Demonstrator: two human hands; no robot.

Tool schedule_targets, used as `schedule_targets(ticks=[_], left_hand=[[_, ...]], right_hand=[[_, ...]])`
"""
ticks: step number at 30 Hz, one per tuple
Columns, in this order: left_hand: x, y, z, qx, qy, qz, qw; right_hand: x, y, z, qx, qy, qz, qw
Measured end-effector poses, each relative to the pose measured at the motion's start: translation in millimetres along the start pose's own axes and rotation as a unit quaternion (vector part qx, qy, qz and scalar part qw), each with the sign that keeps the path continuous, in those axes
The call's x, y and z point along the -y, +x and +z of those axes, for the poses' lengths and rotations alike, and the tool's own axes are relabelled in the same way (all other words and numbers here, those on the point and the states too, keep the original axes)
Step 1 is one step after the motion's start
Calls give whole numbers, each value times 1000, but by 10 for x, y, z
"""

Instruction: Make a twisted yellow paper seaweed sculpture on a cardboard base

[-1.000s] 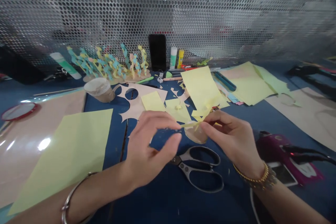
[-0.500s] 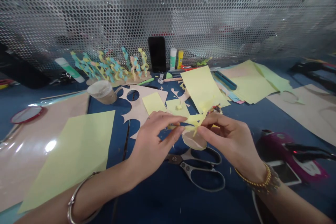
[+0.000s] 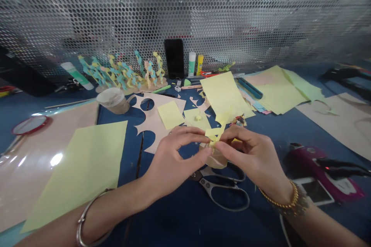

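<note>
The left hand and right hand, both nearly closed, pinch 1 yellow paper strip between them, just above 1 tan disc; 1 pair of scissors lies just below.

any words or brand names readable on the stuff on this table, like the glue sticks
Nothing can be read for certain.
Upright glue stick: label too small and blurred to read.
Yellow tube: label too small and blurred to read.
Lying glue stick: markings too blurred to read.
Magenta device: nothing legible.
</note>
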State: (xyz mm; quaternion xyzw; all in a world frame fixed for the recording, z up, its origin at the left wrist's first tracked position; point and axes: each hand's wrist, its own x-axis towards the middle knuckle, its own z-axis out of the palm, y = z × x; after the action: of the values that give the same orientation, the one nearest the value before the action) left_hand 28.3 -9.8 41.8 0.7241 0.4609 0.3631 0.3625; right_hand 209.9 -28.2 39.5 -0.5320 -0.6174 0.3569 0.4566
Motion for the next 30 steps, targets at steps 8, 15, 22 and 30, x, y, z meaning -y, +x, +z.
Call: schedule_targets(ticks=[8,15,22,30], left_hand=[[40,16,66,53,-168,-114,978],[95,14,91,8,-275,-188,943],[107,32,75,-7,-300,-193,934],[76,25,82,0,-264,-179,948]], right_hand=[[21,-5,42,20,-37,-7,999],[-38,54,-106,0,-42,-3,999],[-35,50,-122,43,-50,10,998],[8,1,-37,41,-67,-47,996]])
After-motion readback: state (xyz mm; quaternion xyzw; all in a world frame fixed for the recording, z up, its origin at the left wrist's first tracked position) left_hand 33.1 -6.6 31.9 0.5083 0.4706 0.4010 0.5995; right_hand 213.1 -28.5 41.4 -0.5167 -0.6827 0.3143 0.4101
